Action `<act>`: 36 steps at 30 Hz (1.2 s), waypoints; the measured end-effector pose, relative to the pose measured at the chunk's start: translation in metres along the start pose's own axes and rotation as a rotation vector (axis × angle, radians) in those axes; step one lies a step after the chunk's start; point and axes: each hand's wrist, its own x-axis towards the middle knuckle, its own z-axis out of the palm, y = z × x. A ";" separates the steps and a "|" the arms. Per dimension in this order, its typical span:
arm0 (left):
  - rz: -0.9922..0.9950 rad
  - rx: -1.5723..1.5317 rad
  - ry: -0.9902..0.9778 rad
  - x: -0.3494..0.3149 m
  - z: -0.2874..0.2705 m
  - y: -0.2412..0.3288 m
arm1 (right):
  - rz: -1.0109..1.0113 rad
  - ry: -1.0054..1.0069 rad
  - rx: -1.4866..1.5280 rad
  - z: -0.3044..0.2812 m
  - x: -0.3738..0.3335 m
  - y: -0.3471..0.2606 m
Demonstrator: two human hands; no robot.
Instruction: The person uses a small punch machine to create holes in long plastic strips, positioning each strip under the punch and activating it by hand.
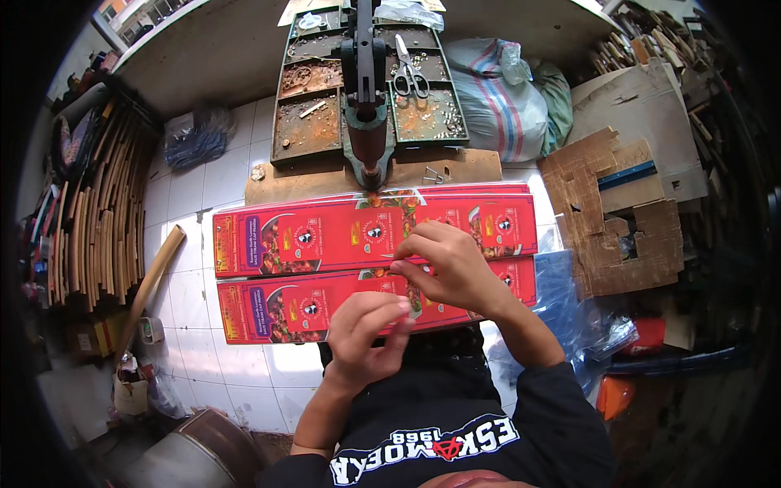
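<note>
The far red printed strip (342,237) and the near red printed strip (250,315) lie left to right under our right hand (449,264), closer to the black press (365,122), and our left hand (358,335), fingertips nearly together, but we can't tell if they pinch anything.

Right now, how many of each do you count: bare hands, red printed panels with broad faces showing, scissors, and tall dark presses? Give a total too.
Bare hands: 2 (left hand, right hand)
Red printed panels: 2 (upper panel, lower panel)
Scissors: 1
Tall dark press: 1
Total: 6
</note>
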 end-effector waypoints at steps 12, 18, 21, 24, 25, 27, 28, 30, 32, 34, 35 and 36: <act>0.944 -1.146 -1.009 0.045 0.123 0.208 | -0.077 -0.125 -0.410 0.047 -0.019 0.007; 0.829 -1.270 -0.899 0.038 0.120 0.210 | -0.144 -0.111 -0.425 0.046 -0.025 0.009; 0.798 -1.276 -0.896 0.040 0.114 0.212 | -0.176 -0.106 -0.420 0.040 -0.027 0.013; 0.744 -1.273 -0.864 0.043 0.103 0.202 | -0.180 -0.112 -0.410 0.039 -0.028 0.012; 0.720 -1.267 -0.848 0.046 0.097 0.197 | -0.176 -0.114 -0.410 0.039 -0.028 0.011; 0.650 -1.246 -0.805 0.053 0.084 0.183 | -0.166 -0.112 -0.412 0.040 -0.029 0.018; 0.598 -1.224 -0.769 0.055 0.078 0.170 | -0.157 -0.112 -0.410 0.042 -0.031 0.022; 0.450 -1.142 -0.684 0.057 0.059 0.140 | -0.120 -0.074 -0.423 0.045 -0.032 0.022; 0.214 -0.957 -0.554 0.054 0.031 0.096 | -0.079 -0.062 -0.445 0.038 -0.032 0.017; -0.048 -0.636 -0.369 0.046 -0.009 0.047 | -0.023 -0.064 -0.480 0.025 -0.038 0.023; -0.132 -0.399 -0.248 0.039 -0.025 0.023 | 0.068 -0.012 -0.461 0.011 -0.045 0.027; -0.213 -0.128 -0.135 0.027 -0.043 0.000 | 0.138 0.012 -0.504 -0.002 -0.051 0.029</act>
